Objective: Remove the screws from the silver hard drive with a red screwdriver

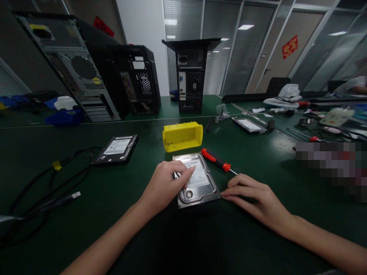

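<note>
A silver hard drive (200, 179) lies label up on the green table, in front of a yellow bin (183, 137). My left hand (168, 181) rests over its left side, fingers curled together; what they hold, if anything, is hidden. At the drive's lower right corner, my right hand (254, 194) has its thumb and fingertips pinched together, and whatever is between them is too small to make out. A red and black screwdriver (216, 159) lies behind the drive, its shaft running toward my right hand.
Another drive (117, 149) and black cables (51, 191) lie at left. A third drive (249, 125) is at back right. Computer cases (190, 76) stand along the back. Tools, including a second screwdriver (314, 139), and clutter lie at far right.
</note>
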The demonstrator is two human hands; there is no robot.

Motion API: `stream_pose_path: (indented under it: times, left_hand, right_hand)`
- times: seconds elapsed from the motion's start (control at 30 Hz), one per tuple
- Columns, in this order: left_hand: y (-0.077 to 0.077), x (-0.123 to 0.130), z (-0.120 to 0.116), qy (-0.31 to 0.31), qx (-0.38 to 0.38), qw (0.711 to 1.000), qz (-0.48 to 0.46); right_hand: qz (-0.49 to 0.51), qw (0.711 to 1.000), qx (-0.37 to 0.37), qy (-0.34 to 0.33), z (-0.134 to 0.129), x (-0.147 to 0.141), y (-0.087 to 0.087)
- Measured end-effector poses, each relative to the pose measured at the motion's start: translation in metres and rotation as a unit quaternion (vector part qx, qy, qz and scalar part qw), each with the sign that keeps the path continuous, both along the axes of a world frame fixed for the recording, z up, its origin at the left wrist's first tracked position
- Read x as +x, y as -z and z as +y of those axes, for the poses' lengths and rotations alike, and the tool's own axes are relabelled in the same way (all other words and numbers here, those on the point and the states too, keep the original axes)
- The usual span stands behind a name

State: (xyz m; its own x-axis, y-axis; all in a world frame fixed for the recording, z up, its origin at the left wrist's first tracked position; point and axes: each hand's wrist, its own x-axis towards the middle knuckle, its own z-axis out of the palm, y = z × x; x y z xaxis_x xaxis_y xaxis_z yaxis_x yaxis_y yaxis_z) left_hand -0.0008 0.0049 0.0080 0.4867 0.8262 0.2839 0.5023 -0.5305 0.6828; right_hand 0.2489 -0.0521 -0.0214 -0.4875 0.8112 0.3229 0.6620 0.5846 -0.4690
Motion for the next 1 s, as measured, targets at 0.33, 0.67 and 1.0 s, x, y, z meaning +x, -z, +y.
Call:
stream_pose_path:
  times: [0.33,0.67,1.0]
  left_hand:
    - [0.0,0.001,0.0,0.002,0.003,1.0,0.008]
    - [0.0,0.003,-0.002,0.013,0.017,0.999,0.033]
    - [0.012,0.017,-0.025,0.119,0.086,0.986,0.08]
  right_hand:
    - [-0.06,0.995,0.068,-0.045,0.0,0.002,-0.003]
    - [-0.114,0.979,0.149,-0.081,-0.002,-0.001,-0.007]
    - [-0.113,0.975,0.166,-0.093,-0.004,0.004,0.001]
